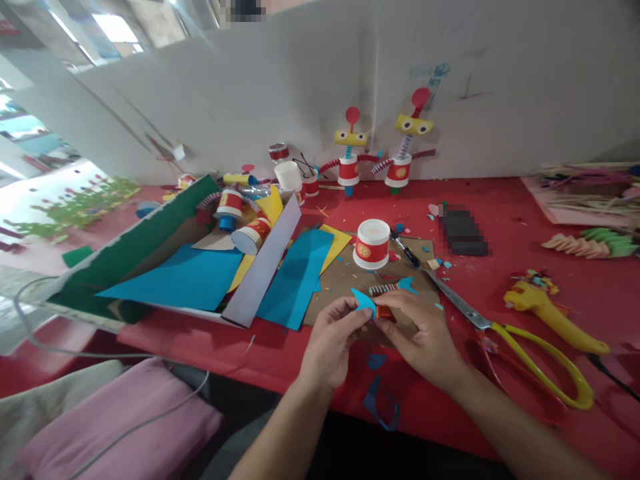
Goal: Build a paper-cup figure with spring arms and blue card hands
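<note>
My left hand [333,337] pinches a small cut piece of blue paper [365,303] with a pointed tip. Close against it, my right hand [423,333] grips an orange accordion-folded paper strip [384,312], partly hidden by my fingers. Both hands are closed and nearly touch over a brown board [325,303]. Just beyond them lies a striped folded strip [384,289] with a forked blue paper end [409,285]. A white paper cup with a red band [371,247] stands upside down on the board. Beside the cup is a dark pen-like tool [407,252].
Large yellow-handled scissors [505,333] and a yellow glue gun [555,317] lie to the right. An open box [135,243] with blue paper [195,277] and cup figures is at left. Two cup figures [349,170] stand by the back wall. Blue sheets [297,280] lie beside the box.
</note>
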{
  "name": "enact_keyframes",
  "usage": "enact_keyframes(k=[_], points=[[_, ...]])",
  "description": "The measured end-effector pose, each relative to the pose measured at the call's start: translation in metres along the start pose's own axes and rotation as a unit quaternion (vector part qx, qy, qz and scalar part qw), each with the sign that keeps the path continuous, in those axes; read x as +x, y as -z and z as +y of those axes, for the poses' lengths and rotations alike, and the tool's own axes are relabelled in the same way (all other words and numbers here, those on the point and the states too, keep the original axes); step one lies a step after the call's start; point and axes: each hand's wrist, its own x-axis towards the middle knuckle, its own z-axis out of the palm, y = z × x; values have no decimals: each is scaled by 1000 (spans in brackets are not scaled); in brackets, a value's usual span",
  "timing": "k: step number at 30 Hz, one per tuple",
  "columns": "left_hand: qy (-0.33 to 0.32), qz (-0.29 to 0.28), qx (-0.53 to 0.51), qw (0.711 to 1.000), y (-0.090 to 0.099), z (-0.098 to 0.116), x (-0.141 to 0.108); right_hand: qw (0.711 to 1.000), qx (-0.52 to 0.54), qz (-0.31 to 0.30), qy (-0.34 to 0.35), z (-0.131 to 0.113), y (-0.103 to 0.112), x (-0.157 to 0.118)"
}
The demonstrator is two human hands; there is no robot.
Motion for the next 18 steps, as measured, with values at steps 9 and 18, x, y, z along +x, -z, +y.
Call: enact_keyframes(k=[9, 18], points=[[-7, 29, -20, 999, -10, -1, -4, 999, -41, 5, 24, -4, 0, 0], [-21, 73, -44, 996, -19, -6, -10, 988, -119, 37, 89, -1, -2, -2]])
